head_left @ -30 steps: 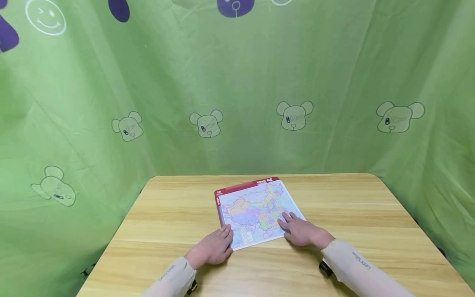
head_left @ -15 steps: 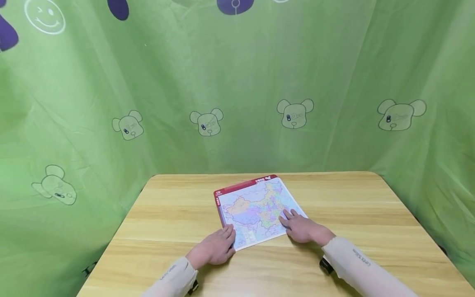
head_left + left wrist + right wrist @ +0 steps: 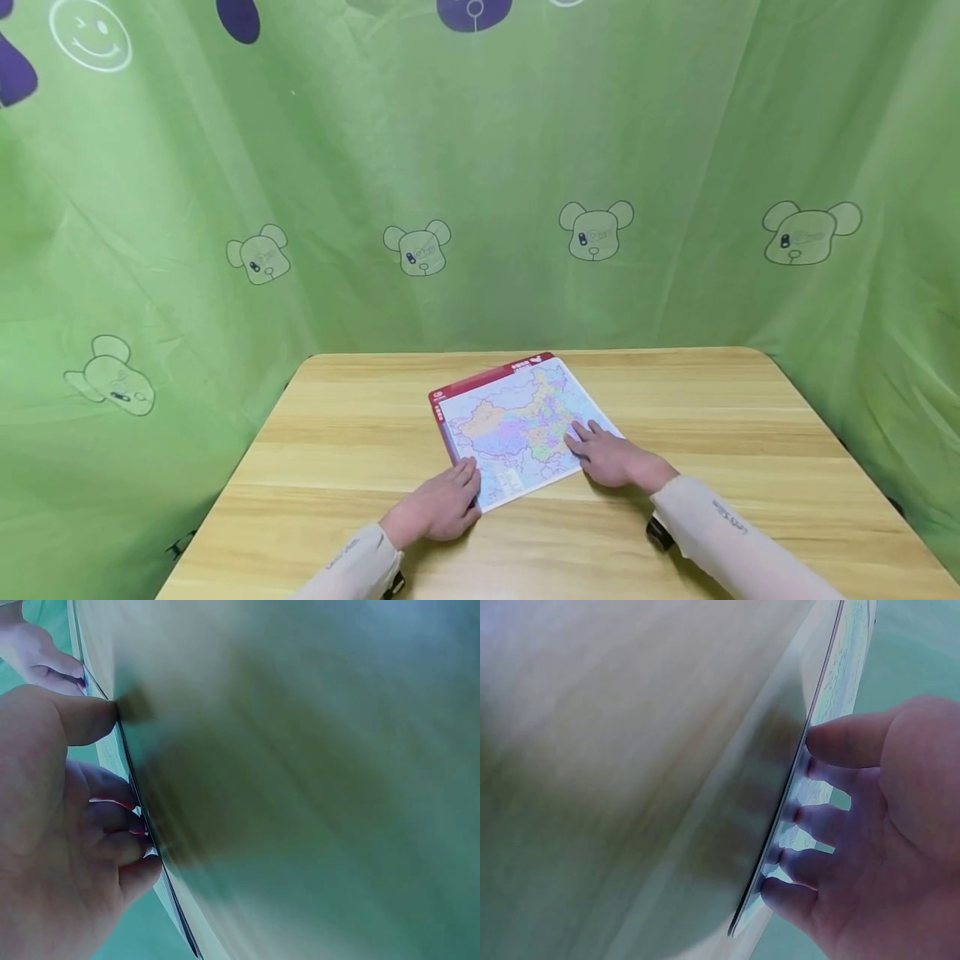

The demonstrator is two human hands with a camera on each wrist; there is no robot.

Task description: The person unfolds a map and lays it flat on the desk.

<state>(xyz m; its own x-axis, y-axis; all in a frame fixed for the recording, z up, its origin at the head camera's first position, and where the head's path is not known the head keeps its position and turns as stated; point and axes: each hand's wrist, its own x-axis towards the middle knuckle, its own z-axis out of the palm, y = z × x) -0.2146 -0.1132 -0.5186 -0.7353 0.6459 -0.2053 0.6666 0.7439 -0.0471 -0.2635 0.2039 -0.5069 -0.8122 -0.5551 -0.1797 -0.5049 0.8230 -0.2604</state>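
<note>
1. Head view: a light wood-grain bench (image 3: 712,417) carries a China map board (image 3: 510,429), lying flat near the middle between the left and right edges. It sits askew, its far right corner just inside the bench's back edge.
2. Along the board's far side runs a red band (image 3: 487,379) with white lettering, too small to read; the map is printed in pale blue, orange, purple and green.
3. Over the board's near left corner rests the left hand (image 3: 444,504), fingers extended and close together. Left wrist view shows its thumb tip touching the board's edge and the other fingertips along the same rim.
4. At the board's near right corner is the right hand (image 3: 606,458), fingers spread, tips on the printed face, thumb against the edge. Neither of the hands is curled round the board.
5. Pale sleeves (image 3: 727,533) with printed lettering cover both forearms.
6. Behind the bench hangs a green curtain (image 3: 495,150) patterned with bear heads.
</note>
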